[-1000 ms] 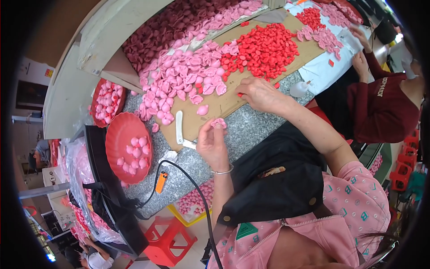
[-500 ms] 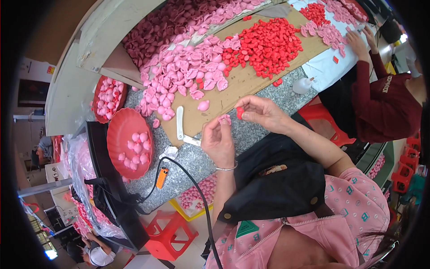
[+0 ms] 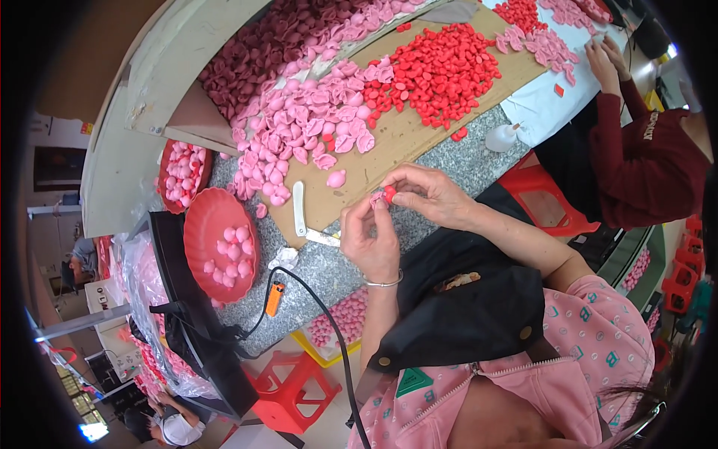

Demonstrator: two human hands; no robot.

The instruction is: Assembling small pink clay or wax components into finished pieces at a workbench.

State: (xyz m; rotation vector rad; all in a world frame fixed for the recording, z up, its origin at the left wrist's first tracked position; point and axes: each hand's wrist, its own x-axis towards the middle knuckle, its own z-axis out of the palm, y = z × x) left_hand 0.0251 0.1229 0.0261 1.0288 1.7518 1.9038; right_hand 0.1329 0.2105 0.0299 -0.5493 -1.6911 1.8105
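Observation:
My left hand (image 3: 372, 243), a bracelet on its wrist, pinches a soft pink hollow piece (image 3: 377, 199) above the front edge of the worktop. In the fingertips of my right hand (image 3: 435, 198) is a small glossy red rounded piece (image 3: 390, 194). The two pieces touch or nearly touch; fingers partly cover both. Beyond my hands lie a heap of pink shell-like pieces (image 3: 314, 123) and a heap of red pieces (image 3: 445, 75) on a cardboard sheet (image 3: 407, 142). One pink piece (image 3: 336, 178) sits apart. Left of my hands rests an unfolded white-handled knife (image 3: 299, 209).
A red scalloped bowl (image 3: 193, 238) holds several round pink pieces; another bowl (image 3: 163, 169) stands behind it. An orange device (image 3: 274, 299) lies by a black cable (image 3: 323, 301). At right are a squeeze bottle (image 3: 502, 138) and a co-worker's hands (image 3: 604, 61). Red stool (image 3: 288, 393) below.
My right hand has moved left, bringing the red piece against or close to the pink piece in my left hand. The whole view has shifted slightly.

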